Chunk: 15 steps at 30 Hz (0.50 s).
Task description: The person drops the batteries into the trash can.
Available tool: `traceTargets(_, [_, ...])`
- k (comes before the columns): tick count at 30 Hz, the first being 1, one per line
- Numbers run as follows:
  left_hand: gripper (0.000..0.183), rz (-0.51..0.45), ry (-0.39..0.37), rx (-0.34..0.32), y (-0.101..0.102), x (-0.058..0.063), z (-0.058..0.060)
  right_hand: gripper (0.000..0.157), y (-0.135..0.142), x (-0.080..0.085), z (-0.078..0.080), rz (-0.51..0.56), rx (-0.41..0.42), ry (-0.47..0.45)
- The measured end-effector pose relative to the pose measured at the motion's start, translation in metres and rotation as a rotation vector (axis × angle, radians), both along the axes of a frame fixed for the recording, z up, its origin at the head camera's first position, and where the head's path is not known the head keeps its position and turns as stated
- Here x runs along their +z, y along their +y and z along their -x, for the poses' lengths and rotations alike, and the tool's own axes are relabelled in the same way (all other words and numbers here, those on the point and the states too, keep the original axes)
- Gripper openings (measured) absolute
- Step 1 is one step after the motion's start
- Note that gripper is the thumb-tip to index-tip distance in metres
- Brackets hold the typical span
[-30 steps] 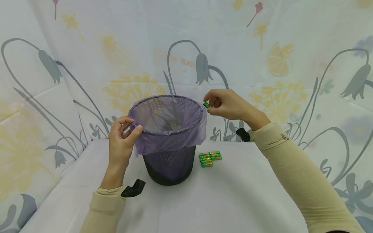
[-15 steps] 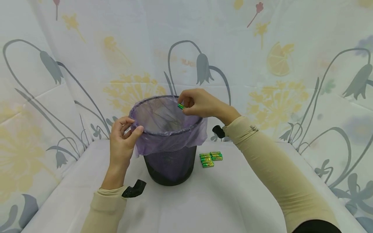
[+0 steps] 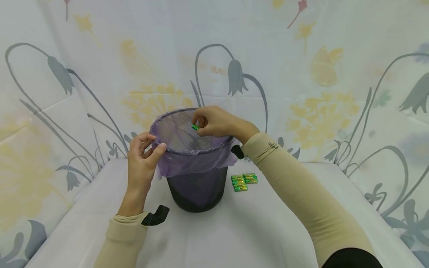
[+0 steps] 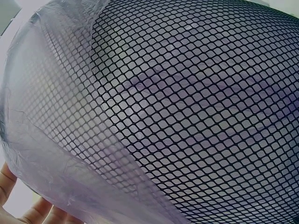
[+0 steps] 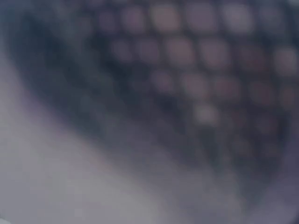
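Right now your right hand (image 3: 216, 121) pinches a small green battery (image 3: 195, 127) between thumb and fingers, the gap between them no wider than the battery itself. You have it above the mouth of the mesh bin (image 3: 197, 191), around the level of the rim, with your wrist reaching in over the right side. Your left hand (image 3: 142, 154) grips the left of the rim, fingers and thumb curled onto the purple bag (image 3: 194, 163) where it folds over the edge. The bag lines the bin, and its loose skirt hangs down around the upper outside wall. The bin stands upright on the white tablecloth (image 3: 254, 227).

Just beside the bin's base, on your right, more green batteries (image 3: 239, 182) lie on their sides in two short columns, packed close together.

You wear beige sleeves (image 3: 295, 186), and a black wrist device (image 3: 155, 215) sits at your left cuff. Behind the bin hangs a pale backdrop (image 3: 161, 48) printed with grey bell-shaped flowers and yellow plants.

From your left wrist, you see the mesh through the thin bag, with your fingertips at the lower left against the plastic. Your right wrist view is too blurred to tell how those fingers lie; only soft mesh shows.
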<state>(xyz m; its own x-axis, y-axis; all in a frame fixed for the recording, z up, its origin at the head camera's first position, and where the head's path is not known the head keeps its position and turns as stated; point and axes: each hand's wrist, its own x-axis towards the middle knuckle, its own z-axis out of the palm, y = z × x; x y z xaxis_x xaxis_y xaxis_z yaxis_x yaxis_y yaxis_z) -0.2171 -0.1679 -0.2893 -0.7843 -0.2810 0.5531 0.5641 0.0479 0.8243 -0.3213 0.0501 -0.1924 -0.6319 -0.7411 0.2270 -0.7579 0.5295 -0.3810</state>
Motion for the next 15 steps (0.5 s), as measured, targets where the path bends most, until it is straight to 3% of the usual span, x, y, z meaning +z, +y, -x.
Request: traceTargets(15, [0.027, -0.004, 0.001, 0.001, -0.0014, 0.0013, -0.0019, 0.03, -0.0102, -0.006, 0.0008, -0.087, -0.003, 0.005])
